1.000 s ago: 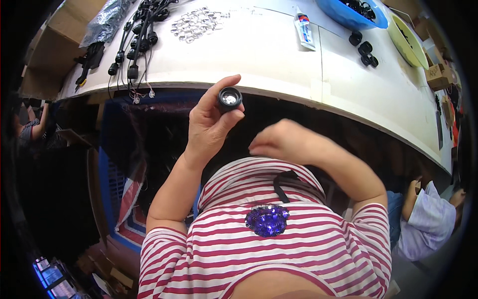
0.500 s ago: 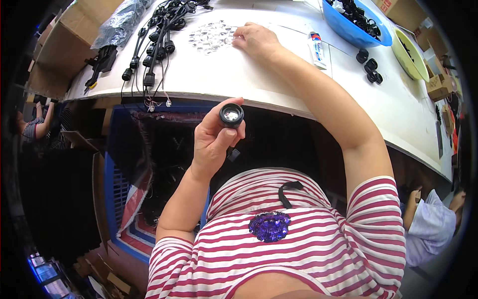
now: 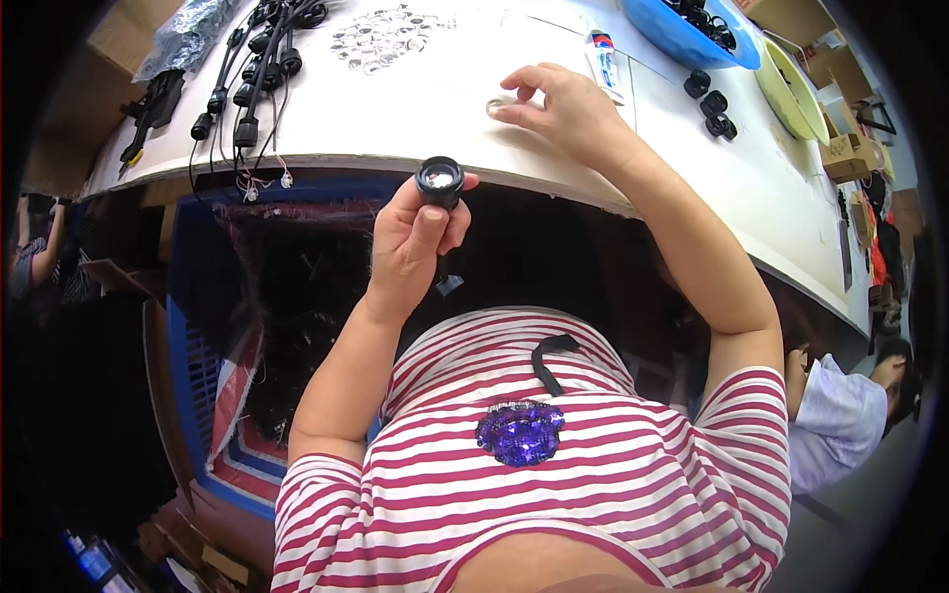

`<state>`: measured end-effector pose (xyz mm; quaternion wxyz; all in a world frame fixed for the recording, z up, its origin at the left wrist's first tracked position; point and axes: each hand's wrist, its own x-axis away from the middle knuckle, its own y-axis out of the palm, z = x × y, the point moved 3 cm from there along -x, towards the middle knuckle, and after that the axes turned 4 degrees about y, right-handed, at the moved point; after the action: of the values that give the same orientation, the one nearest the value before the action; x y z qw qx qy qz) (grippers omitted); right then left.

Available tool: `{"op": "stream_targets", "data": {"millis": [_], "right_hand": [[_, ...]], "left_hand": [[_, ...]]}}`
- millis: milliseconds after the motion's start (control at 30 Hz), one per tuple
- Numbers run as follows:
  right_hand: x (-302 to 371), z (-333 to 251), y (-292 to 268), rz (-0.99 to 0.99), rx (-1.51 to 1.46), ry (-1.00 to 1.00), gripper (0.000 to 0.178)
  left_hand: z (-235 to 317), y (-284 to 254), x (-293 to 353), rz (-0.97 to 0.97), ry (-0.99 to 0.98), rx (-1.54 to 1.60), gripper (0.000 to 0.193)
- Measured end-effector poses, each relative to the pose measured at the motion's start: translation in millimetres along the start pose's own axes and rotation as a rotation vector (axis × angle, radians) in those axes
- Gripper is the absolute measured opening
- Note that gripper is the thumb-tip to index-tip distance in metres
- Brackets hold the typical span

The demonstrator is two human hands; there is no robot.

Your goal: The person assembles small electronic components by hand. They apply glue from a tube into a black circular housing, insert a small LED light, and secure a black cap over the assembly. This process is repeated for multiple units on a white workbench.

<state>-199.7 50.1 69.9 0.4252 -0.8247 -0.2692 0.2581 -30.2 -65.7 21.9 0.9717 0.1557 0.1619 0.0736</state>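
Observation:
My left hand point(image 3: 410, 237) is wrapped round a black round lamp socket point(image 3: 440, 183), just in front of the table's near edge. Its open end faces up, with something pale and shiny inside, and a dark lead hangs below. Over the white table, my right hand point(image 3: 568, 111) has a small clear disc, like a lens point(image 3: 494, 106), at its thumb tip. How the other fingers touch that disc is hard to see. Many similar clear lenses point(image 3: 381, 40) lie scattered at the table's far middle.
Black cables with sockets point(image 3: 259, 74) lie at the left, bare wire ends over the edge. A white tube point(image 3: 604, 65), black rings point(image 3: 713, 103), a blue basin point(image 3: 682, 35) and a yellow-green basin point(image 3: 791, 89) sit to the right. Below is a blue crate point(image 3: 188, 366). Another person point(image 3: 840, 410) is at the right.
My right hand has left the scattered lenses and come nearer and to the right, with a clear lens at its thumb. My left hand still holds the socket, and the whole view has shifted a little.

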Motion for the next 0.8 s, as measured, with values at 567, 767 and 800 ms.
{"op": "stream_targets", "data": {"millis": [567,767,800], "right_hand": [[56.2,-45.5,-25.9,-0.254,-0.583,-0.233,0.022],[70.1,-41.7,-33.5,-0.229,-0.564,-0.213,0.024],[72.2,-40.6,-33.7,-0.227,-0.565,-0.216,0.024]], "left_hand": [[-15.3,10.2,-4.4,-0.045,-0.063,-0.003,0.024],[-12.0,27.1,-3.8,-0.010,-0.059,-0.111,0.038],[-12.7,29.3,-4.1,-0.017,-0.058,-0.110,0.037]]}}
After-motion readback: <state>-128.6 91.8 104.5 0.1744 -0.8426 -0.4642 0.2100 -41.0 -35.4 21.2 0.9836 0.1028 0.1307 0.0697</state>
